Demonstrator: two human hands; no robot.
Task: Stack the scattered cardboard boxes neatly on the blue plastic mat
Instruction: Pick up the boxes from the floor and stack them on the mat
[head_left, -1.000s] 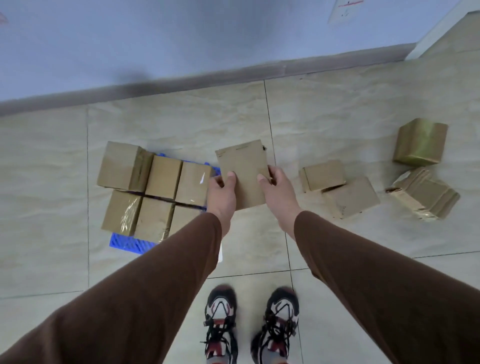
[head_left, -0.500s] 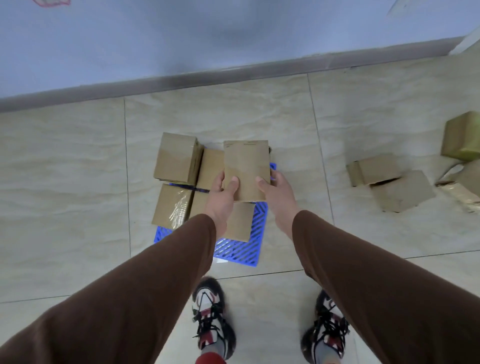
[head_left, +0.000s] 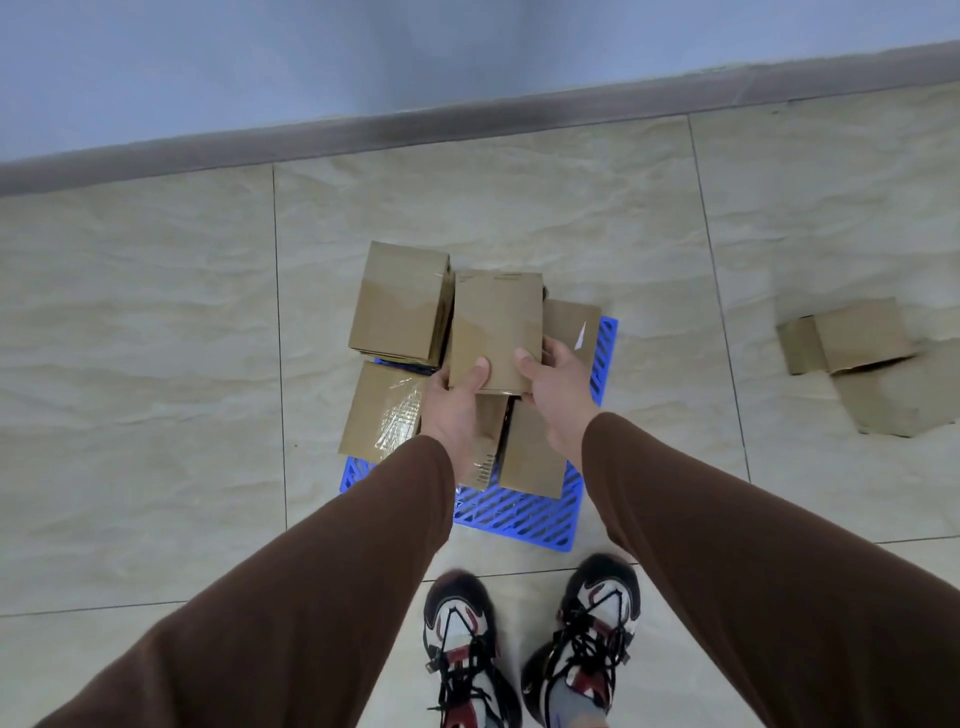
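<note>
A blue plastic mat (head_left: 524, 512) lies on the tiled floor just ahead of my shoes. Several brown cardboard boxes stand on it, among them a raised one at the back left (head_left: 397, 301), one with shiny tape at the front left (head_left: 379, 410) and one at the front right (head_left: 530, 452). I hold another cardboard box (head_left: 493, 327) over the middle of the pile. My left hand (head_left: 457, 410) grips its near left corner and my right hand (head_left: 558, 387) its near right corner, thumbs on top.
Two loose cardboard boxes (head_left: 852, 338) (head_left: 904, 400) lie on the floor to the right of the mat. A grey skirting board (head_left: 467, 119) and a blue-grey wall run along the back. My two shoes (head_left: 524, 654) stand near the mat's front edge.
The held box has travelled left, from beside the mat to above the boxes on it. My view has followed, so the loose boxes now sit at the right edge.
</note>
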